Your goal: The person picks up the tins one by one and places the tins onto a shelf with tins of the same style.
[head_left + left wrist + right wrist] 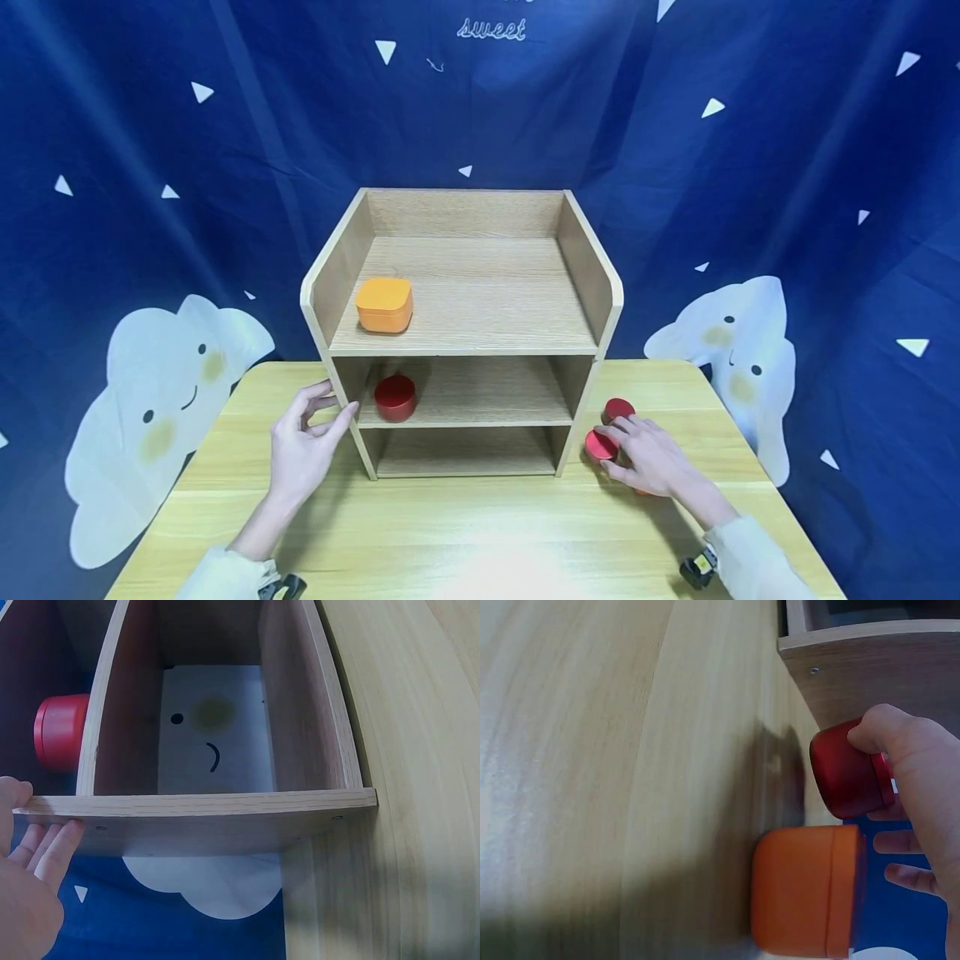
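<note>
A wooden shelf unit point(465, 350) with three levels stands on the table. My left hand point(306, 442) holds the front edge of its left side panel, thumb in front and fingers along the outer face. In the right wrist view my right hand point(922, 772) grips a red round tin point(847, 772), which is tilted and looks raised off the table. Close by are an orange tin point(802, 892), mostly covered by the hand in the head view, and another red tin point(618, 408). A red tin point(395, 397) sits on the middle level, at the left.
An orange tin point(385, 305) rests on the left of the shelf's top level. Behind the light wooden table point(450, 542) hangs a dark blue curtain point(480, 100) with white triangles and smiling clouds.
</note>
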### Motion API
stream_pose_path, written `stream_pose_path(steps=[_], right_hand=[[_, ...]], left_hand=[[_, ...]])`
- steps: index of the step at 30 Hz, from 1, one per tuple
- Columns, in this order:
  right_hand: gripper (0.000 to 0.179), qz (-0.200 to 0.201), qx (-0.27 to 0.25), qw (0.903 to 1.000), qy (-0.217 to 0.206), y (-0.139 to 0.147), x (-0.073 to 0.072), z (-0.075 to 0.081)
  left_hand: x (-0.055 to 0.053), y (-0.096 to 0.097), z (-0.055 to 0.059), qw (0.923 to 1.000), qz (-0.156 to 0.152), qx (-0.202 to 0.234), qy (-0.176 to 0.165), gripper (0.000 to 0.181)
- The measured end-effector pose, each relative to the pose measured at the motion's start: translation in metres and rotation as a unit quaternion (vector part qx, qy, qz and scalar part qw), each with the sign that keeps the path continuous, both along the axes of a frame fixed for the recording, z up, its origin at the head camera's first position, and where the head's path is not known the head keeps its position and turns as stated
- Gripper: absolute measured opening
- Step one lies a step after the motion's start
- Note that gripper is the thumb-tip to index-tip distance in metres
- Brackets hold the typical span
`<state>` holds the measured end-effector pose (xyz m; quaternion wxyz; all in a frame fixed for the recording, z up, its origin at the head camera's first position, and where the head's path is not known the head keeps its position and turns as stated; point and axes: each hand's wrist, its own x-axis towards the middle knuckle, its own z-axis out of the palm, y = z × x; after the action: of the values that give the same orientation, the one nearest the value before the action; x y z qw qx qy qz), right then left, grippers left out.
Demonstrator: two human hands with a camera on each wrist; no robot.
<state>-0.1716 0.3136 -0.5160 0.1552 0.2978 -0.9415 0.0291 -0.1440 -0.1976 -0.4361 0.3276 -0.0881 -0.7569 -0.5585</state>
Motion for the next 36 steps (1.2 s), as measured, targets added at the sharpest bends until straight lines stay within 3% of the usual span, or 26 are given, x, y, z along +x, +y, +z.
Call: stream_pose_path(steps=[17,27,36], right_hand=[[0.056,-0.001,-0.035,0.9972,0.066,0.016,0.024,0.019],[0.055,0.016,-0.046,0.9941,0.097,0.014,0.036,0.028],[0.058,0.008,-0.064,0.9922,0.107,0.004,0.052,0.038]], left_hand=[[0.001,-0.002,0.002,1.0000,0.000,-0.002,-0.007,0.038],[0.001,-0.001,0.003,1.0000,-0.003,-0.003,-0.009,0.039],[0.001,-0.001,0.003,1.0000,0.001,-0.004,-0.009,0.038]])
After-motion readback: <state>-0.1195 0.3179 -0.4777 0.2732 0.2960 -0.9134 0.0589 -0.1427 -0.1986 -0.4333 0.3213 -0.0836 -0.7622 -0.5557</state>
